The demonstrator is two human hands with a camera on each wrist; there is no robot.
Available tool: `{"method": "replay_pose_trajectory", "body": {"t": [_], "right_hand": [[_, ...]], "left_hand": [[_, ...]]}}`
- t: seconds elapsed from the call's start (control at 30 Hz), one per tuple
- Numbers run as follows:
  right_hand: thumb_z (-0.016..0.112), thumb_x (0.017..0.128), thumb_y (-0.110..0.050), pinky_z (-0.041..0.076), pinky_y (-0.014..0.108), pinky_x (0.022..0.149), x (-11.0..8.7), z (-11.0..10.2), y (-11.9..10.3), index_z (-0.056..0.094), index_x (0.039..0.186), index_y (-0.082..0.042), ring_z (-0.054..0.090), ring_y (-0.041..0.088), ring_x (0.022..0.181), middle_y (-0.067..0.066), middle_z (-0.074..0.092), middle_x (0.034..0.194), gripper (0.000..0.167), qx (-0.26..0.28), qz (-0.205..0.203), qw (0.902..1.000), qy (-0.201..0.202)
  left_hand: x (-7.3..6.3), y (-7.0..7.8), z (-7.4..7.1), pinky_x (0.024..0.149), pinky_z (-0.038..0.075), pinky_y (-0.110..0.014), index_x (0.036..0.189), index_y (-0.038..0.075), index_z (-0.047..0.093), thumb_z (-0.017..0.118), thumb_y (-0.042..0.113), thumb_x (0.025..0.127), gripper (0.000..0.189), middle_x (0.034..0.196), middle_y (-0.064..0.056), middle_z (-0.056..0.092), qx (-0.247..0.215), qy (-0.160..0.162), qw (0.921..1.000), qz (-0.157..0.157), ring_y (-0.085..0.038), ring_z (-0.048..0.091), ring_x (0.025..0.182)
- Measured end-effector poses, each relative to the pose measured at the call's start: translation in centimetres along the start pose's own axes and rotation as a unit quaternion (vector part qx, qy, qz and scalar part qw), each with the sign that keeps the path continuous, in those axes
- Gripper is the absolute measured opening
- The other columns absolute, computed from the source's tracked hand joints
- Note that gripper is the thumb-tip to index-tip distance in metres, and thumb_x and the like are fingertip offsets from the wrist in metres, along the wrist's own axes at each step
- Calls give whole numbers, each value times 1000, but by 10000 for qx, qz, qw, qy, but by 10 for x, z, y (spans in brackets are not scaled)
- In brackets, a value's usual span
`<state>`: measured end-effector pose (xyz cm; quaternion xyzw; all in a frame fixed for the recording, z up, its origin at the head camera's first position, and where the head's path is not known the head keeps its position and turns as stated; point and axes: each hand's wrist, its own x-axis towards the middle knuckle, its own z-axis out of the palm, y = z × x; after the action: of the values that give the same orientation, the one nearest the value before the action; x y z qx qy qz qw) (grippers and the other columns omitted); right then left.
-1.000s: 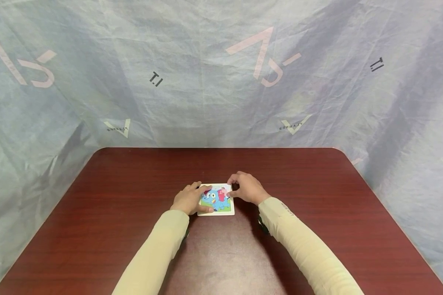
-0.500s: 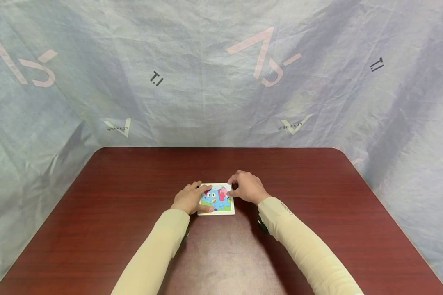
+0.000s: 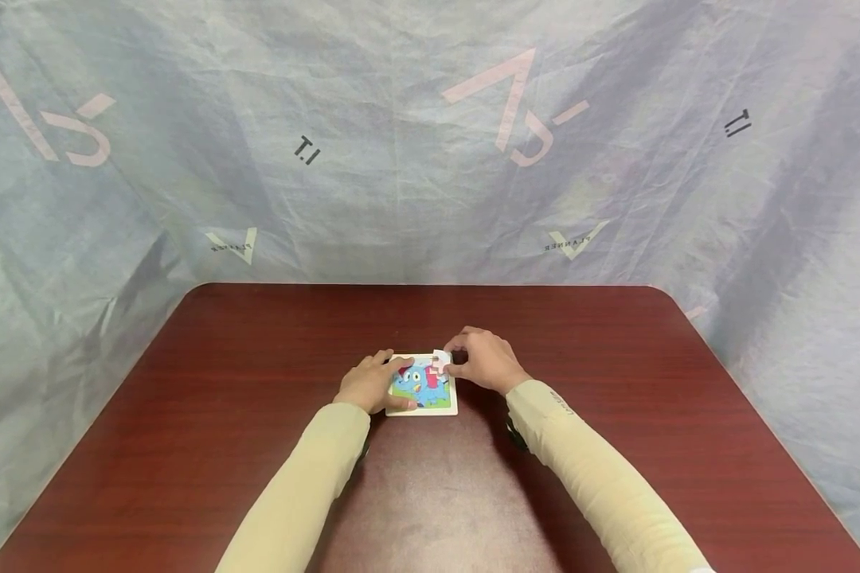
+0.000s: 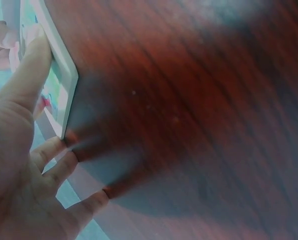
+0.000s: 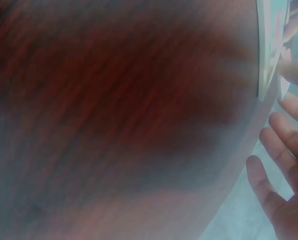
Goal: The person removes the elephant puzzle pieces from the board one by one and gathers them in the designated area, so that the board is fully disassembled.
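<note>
A square jigsaw puzzle with a white frame (image 3: 433, 411) and a blue elephant picture lies flat on the table. My left hand (image 3: 368, 385) rests on its left side, thumb and index finger spread over the picture; in the left wrist view the other fingers (image 4: 64, 170) reach down to the tabletop beyond the frame. At the upper right corner my right hand (image 3: 489, 360) pinches a pale puzzle piece (image 3: 440, 359) between thumb and index finger. That piece is tilted up from the board. The right wrist view shows the remaining right fingers (image 5: 284, 135) extended beside the frame.
A dark red wood-grain table (image 3: 258, 334) with rounded far corners surrounds the puzzle. Grey printed fabric (image 3: 401, 159) hangs behind the table and along both sides.
The right hand has lifted the corner puzzle piece from the board, moving slightly up and to the right. The left hand stays on the puzzle.
</note>
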<state>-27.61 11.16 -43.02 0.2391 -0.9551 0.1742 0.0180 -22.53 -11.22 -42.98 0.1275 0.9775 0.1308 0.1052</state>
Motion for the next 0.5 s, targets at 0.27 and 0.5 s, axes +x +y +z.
{"method": "replay_pose_trajectory", "body": {"t": [0.27,0.5], "right_hand": [[84,84,-32,55,45,79,-4,-15,5,79,109,-19,64,21,95,-2,68,108,28,171,-87,9997,-122],[83,85,-31,54,49,83,-10,-33,14,78,111,-20,65,23,102,-2,68,111,29,40,-105,9998,-137]], "left_hand": [[-6,8,-7,108,41,-58,152,20,48,81,42,86,77,157,-18,38,-117,-25,9999,-67,-40,42,140],[-5,6,-6,107,41,-59,153,21,48,80,41,87,76,157,-19,38,-88,2,10000,-19,-42,42,139]]}}
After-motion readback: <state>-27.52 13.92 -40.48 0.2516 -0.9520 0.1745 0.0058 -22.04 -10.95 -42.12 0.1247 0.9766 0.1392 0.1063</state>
